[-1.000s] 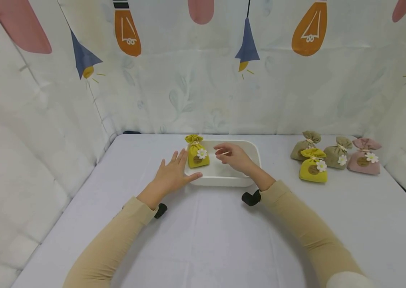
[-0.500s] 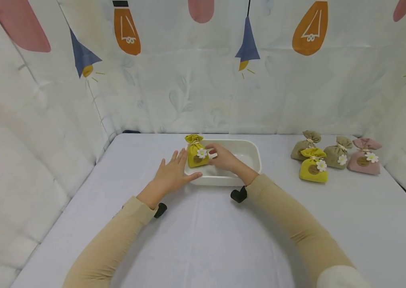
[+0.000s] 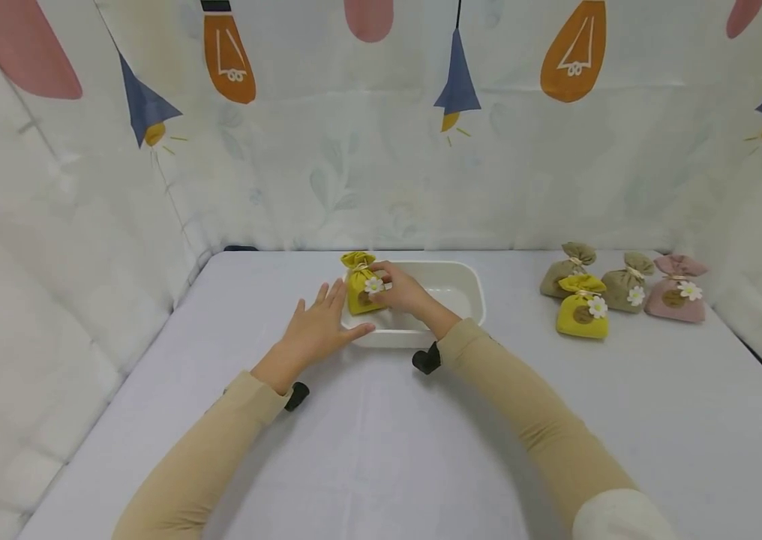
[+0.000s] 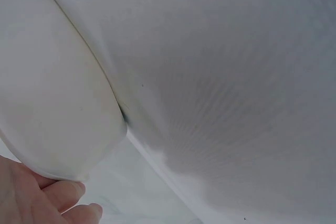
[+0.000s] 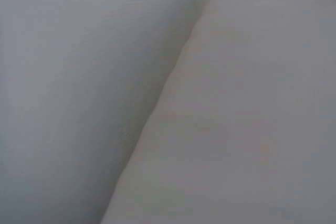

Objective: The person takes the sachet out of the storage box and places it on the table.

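A white tray (image 3: 458, 292) stands near the back of the table, with a yellow drawstring sachet (image 3: 358, 291) upright in its left end. The sachet carries a white flower and a brown round label. My right hand (image 3: 406, 291) reaches over the tray and holds the sachet's right side between thumb and fingers; some fingertips are hidden behind it. With fingers spread, my left hand (image 3: 313, 330) rests against the tray's left edge. In the left wrist view, its fingers (image 4: 63, 198) touch the tray wall (image 4: 58, 87). The right wrist view is mostly filled by the tray's wall (image 5: 236, 119).
At the right of the table stand another yellow sachet (image 3: 582, 319), two olive-beige sachets (image 3: 559, 279) and a pink sachet (image 3: 674, 301). A white cloth covers the table (image 3: 381, 450). Printed curtains (image 3: 381, 172) hang behind and at both sides.
My right hand has moved left across the tray onto the yellow sachet and now holds its side. My left hand stays at the tray's edge. The head view has shifted slightly.
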### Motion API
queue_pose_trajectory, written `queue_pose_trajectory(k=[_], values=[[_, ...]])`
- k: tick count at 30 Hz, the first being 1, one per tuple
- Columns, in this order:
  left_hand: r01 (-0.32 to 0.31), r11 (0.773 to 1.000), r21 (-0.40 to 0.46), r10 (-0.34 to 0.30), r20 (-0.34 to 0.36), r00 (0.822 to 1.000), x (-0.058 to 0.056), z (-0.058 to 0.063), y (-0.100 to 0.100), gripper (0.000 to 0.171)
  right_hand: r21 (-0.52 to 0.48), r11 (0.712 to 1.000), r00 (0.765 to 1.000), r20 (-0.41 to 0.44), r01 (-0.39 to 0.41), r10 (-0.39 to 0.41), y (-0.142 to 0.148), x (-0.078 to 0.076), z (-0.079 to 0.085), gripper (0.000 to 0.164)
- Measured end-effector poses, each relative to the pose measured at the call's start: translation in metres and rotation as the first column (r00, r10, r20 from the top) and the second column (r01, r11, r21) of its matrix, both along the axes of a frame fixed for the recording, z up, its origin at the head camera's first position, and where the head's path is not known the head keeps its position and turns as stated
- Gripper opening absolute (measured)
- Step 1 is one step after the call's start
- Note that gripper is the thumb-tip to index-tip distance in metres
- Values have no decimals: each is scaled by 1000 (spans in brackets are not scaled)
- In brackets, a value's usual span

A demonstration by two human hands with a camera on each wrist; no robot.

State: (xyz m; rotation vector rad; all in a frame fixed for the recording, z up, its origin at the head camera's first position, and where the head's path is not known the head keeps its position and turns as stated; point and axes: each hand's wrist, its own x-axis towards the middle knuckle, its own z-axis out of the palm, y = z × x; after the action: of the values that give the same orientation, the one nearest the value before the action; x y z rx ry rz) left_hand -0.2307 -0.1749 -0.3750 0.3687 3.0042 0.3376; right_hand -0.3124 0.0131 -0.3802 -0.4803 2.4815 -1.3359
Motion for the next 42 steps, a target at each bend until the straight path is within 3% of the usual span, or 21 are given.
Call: queue_pose_trajectory(k=[6,19,42], values=[[1,1000,-10,-1,-6,1000,0,0,0,108,12,1000,1000,10,19,-19,-5,-1,2,60],[-3,1000,-6,3,-1,1000,0,0,1,108,87,995,998,-51,41,-36,-9,-4,-1,65],[-2,1000,-12,2,-10,1000,-1,-3,1,109,53,998,999,-38,34,-32,20,-2,8,59]])
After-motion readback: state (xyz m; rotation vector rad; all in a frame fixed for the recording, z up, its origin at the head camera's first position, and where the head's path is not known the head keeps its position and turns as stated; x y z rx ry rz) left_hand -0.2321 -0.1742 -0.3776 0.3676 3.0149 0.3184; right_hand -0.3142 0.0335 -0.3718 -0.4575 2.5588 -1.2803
